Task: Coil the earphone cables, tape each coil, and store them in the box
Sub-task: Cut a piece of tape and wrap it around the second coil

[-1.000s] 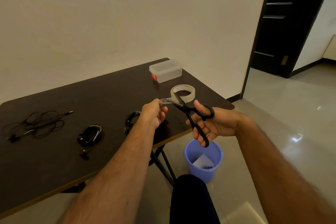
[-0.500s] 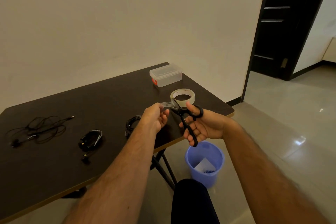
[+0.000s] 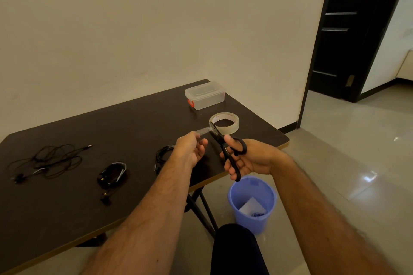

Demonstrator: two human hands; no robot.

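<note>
Above the surface (image 3: 67, 219) edge, the left hand (image 3: 190, 149) pinches a tape strip (image 3: 202, 131) while the right hand (image 3: 250, 158) grips scissors (image 3: 225, 149) at it. One taped coil (image 3: 112, 173) lies finished; another coil (image 3: 162, 155) awaits tape; one earphone cable (image 3: 51, 159) remains loose. Nothing appears stored in the closed box (image 3: 205, 96).

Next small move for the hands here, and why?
Probably close the scissors to cut the tape strip: the left hand pinches the strip pulled from the roll, and the right hand has the blades at it.
</note>
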